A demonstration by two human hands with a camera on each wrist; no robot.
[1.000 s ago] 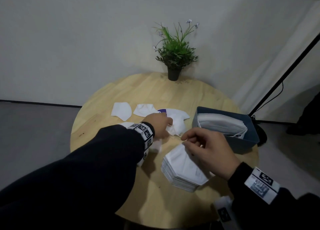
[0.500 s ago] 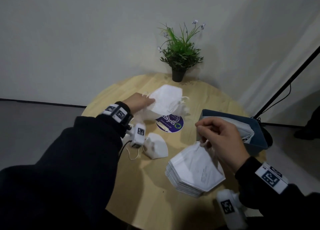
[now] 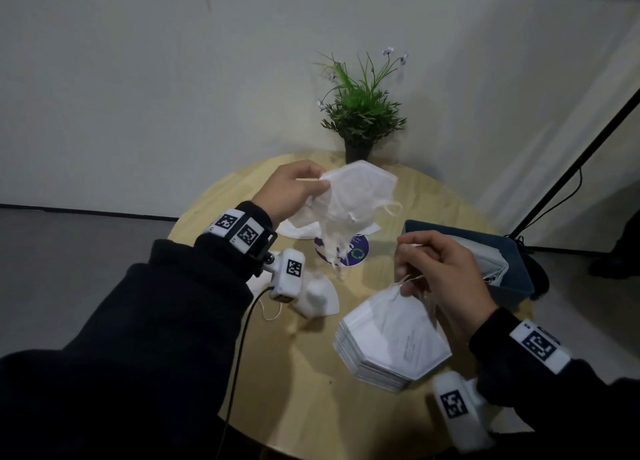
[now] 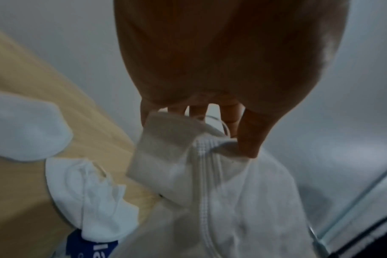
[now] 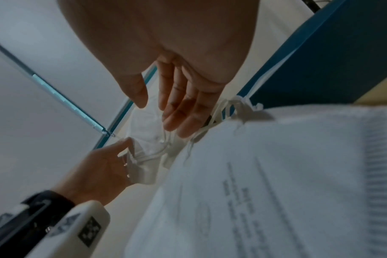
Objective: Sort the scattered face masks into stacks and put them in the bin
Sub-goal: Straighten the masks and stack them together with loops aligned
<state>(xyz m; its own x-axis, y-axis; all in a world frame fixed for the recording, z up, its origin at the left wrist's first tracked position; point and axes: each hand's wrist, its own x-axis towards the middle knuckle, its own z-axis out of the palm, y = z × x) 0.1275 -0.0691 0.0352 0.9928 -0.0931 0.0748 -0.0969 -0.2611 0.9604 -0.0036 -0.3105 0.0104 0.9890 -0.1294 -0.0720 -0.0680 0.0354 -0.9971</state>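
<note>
White masks in my left hand [image 3: 291, 191]: I pinch a bunch of masks [image 3: 353, 196] by one edge, raised above the wooden table [image 3: 311, 390]. My right hand [image 3: 440, 276] hovers over the stack [image 3: 391, 345], fingers loosely extended, touching the ear loops [image 3: 412, 279]; I can't tell if it grips them. One loose mask [image 3: 317, 295] lies beside the stack. Blue bin [image 3: 512, 283], right of the stack, holds more masks.
</note>
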